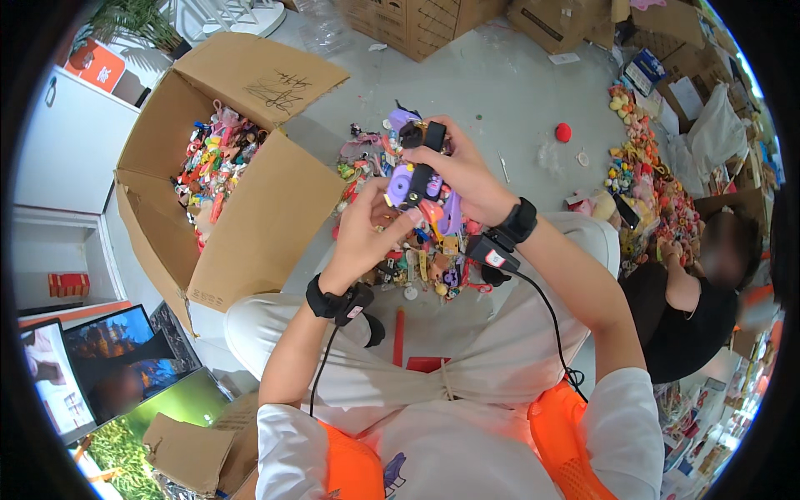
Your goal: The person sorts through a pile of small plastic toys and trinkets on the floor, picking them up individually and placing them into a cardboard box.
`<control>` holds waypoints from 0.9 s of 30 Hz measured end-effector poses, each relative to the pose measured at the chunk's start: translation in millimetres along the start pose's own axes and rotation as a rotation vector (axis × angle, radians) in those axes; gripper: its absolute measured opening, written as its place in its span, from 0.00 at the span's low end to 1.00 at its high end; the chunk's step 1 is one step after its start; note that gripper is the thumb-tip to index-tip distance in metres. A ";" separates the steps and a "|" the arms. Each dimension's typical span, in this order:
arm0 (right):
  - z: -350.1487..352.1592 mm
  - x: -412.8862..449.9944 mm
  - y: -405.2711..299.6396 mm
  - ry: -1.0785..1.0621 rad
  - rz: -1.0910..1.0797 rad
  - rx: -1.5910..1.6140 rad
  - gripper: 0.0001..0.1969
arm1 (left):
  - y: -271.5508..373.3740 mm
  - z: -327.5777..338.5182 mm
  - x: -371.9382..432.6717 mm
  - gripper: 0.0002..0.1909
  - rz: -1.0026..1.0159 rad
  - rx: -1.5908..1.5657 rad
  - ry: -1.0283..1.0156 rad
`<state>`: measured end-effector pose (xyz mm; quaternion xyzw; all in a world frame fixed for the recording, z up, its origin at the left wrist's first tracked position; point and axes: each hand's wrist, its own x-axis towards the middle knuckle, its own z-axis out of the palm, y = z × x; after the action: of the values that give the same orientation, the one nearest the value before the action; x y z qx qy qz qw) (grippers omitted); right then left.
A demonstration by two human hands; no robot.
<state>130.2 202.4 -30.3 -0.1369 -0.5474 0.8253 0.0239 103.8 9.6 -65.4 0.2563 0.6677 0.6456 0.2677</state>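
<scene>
Above a heap of small trinkets (pixel 431 256) on the floor, my right hand (pixel 470 172) grips a bunch of purple and black keychain charms. A purple camera-shaped charm (pixel 399 184) hangs on the bunch's left side, beside a black piece (pixel 428 182). A purple strap loop (pixel 450 215) dangles below. My left hand (pixel 362 231) has its thumb and fingers around the lower left of the bunch, at the camera-shaped charm; its fingertips are partly hidden. An orange-red trinket (pixel 431 211) shows beside the left thumb.
A large open cardboard box (pixel 262 219) with mixed trinkets stands at the left. A red ball (pixel 563 132) lies on the floor. Another person (pixel 684 312) sits at the right by more plush toys (pixel 644 162). Cables run from my wrist devices (pixel 494 250). Monitors (pixel 119 350) stand lower left.
</scene>
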 end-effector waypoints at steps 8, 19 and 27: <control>6.2 6.4 24.4 0.061 -0.212 -0.331 0.21 | -8.8 8.0 10.8 0.27 0.013 -0.023 0.173; 8.8 -4.6 23.7 0.032 -0.026 0.079 0.23 | 9.9 -7.6 0.2 0.29 -0.145 -0.238 -0.020; -2.0 2.8 3.8 0.112 0.048 0.362 0.19 | 21.1 -19.2 -11.6 0.27 -0.276 -0.382 -0.119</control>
<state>128.4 203.3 -35.1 -0.1889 -0.3843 0.9018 0.0590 99.0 -11.6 -43.5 0.1450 0.5454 0.7012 0.4357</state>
